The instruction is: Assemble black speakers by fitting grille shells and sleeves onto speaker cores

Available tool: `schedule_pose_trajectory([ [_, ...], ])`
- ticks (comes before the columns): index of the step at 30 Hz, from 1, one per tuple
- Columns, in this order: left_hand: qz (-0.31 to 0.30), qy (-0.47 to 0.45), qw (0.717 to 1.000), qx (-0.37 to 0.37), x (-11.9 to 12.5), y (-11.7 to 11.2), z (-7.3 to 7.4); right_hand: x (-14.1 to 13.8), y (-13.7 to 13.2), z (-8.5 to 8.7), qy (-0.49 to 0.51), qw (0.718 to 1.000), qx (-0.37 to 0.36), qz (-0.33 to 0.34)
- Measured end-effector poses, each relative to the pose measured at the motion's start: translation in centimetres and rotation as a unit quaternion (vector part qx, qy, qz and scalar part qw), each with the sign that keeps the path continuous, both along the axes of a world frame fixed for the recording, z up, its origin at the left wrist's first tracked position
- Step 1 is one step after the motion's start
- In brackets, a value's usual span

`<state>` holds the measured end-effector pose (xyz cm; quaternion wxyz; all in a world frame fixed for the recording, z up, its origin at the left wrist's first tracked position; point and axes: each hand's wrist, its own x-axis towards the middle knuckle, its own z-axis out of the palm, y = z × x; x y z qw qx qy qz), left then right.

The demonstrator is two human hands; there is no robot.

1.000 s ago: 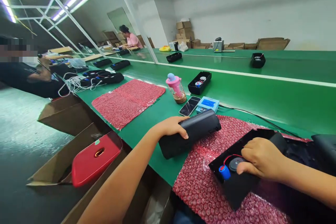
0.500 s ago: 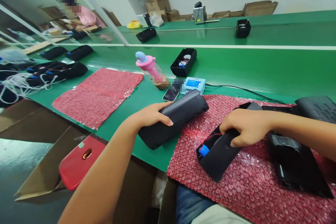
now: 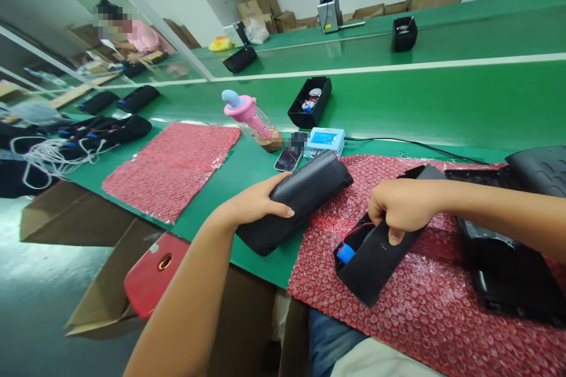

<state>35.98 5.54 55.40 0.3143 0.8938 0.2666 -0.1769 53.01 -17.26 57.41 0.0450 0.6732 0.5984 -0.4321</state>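
My left hand [image 3: 260,203] is closed over a black speaker housing [image 3: 309,194], its thumb lying along the near side. That housing rests partly on the green bench and partly on the red bubble wrap [image 3: 415,288]. To the right, my right hand [image 3: 402,206] grips the wall of an open black speaker shell [image 3: 375,265], fingers inside and thumb outside. A blue cylindrical battery [image 3: 345,254] with red wire shows in the shell's near end. Beyond my right forearm lie a flat black panel [image 3: 517,271] and a black ridged cover [image 3: 539,168].
Ahead stand a pink-lidged bottle [image 3: 252,118], a phone [image 3: 292,153], a light-blue meter [image 3: 326,140] with a cable, and an open shell [image 3: 309,103]. Another bubble wrap sheet [image 3: 172,165] lies left, near white cables [image 3: 57,156]. A red stool [image 3: 154,274] is below. A person [image 3: 137,32] sits far left.
My view has shifted slightly, so the surroundings sit a little differently. Both hands keep their holds; my right thumb has moved a little along the shell's wall.
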Motion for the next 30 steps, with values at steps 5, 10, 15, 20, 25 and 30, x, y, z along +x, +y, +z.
schedule_pose_trajectory([
  [5,-0.058,0.022,0.998,0.014,-0.3,-0.7,0.5,-0.1,0.1,-0.2,0.007,1.000,0.008,-0.011],
  [10,-0.120,-0.004,0.989,0.082,-1.1,-2.3,0.6,-0.1,0.0,-0.5,0.012,1.000,0.017,-0.019],
  [15,-0.067,-0.007,0.987,0.144,-1.8,-4.7,-0.3,0.0,-0.3,-0.6,0.021,0.999,0.035,-0.022],
  [20,-0.034,-0.007,0.972,0.231,-3.1,-7.0,-0.5,0.0,-0.4,-0.4,0.022,0.999,0.043,-0.016],
  [25,0.042,-0.026,0.970,0.239,-6.7,-6.0,0.4,0.0,-0.4,0.0,-0.002,0.999,0.045,0.011],
  [30,0.171,0.017,0.950,0.259,-10.3,-3.8,0.6,0.1,-0.3,0.2,0.002,0.998,0.055,0.021],
])
